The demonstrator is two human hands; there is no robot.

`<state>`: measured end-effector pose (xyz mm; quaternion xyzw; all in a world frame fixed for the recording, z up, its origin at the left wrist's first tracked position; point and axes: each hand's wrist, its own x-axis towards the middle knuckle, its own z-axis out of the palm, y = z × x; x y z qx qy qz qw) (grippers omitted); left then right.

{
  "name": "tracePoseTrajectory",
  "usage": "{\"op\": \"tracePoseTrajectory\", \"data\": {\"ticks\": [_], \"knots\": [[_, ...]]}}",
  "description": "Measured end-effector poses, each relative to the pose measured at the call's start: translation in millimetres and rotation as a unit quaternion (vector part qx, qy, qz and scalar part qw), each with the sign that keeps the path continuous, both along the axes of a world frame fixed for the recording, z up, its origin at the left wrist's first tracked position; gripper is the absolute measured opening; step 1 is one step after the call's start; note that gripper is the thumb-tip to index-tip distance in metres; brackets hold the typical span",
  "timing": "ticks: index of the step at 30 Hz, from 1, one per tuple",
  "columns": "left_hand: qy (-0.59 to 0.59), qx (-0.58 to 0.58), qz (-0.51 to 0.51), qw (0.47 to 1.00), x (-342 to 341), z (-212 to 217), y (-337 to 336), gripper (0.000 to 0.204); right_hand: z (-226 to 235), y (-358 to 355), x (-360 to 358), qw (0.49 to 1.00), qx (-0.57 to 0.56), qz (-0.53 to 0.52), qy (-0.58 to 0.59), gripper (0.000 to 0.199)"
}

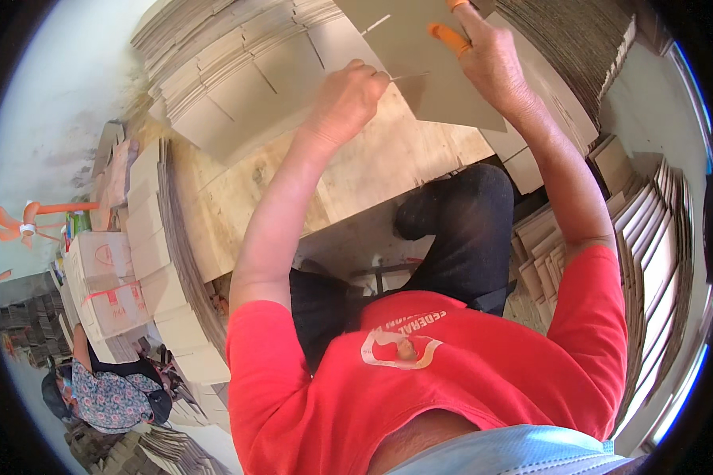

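Observation:
A flat brown cardboard sheet with narrow slots lies tilted across the far part of the wooden table. My left hand is closed at the sheet's left edge, fingers pinched beside a slot; exactly what the fingertips grip is partly hidden. Over the sheet's right side reaches my right hand, with orange covers on the thumb and a finger. Those two are stretched apart, and the top picture edge cuts off the fingertips. Left of the sheet is a stack of slotted cardboard.
More cardboard stacks stand at the far right and beside my right arm. Bare plywood shows on the table. Leftward are a cardboard row, a taped carton, an orange fan and another person.

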<state>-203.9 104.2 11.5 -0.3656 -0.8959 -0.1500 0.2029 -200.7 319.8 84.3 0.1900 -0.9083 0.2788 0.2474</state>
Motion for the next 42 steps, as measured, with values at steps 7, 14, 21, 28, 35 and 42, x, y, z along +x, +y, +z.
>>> {"op": "tracePoseTrajectory", "data": {"ticks": [7,14,21,28,35,42], "knots": [[0.052,0.037,0.007,0.998,10.2,-5.0,-4.1,0.003,-21.0,3.3,30.4,0.997,0.038,0.07,-0.007,0.08],[0.031,0.027,-0.046,0.998,49.6,9.5,15.5,0.007,-81.3,7.7,36.3,0.99,0.113,0.056,-0.067,0.081],[-0.279,0.163,0.127,0.938,14.6,58.5,-16.6,0.049,-98.4,15.8,49.7,0.996,0.071,-0.014,-0.048,0.084],[-0.033,-0.085,0.256,0.962,-116.0,-14.7,-41.4,0.06,-113.9,16.8,41.1,0.999,-0.01,-0.017,-0.043,0.092],[0.06,-0.12,0.248,0.959,-151.9,-51.5,-45.5,0.042,-107.6,15.1,38.1,0.991,-0.055,-0.032,-0.116,0.093],[0.1,-0.072,0.16,0.979,-139.0,-43.6,-54.7,0.015,-112.5,13.7,33.0,0.998,-0.053,-0.027,-0.016,0.093]]}}
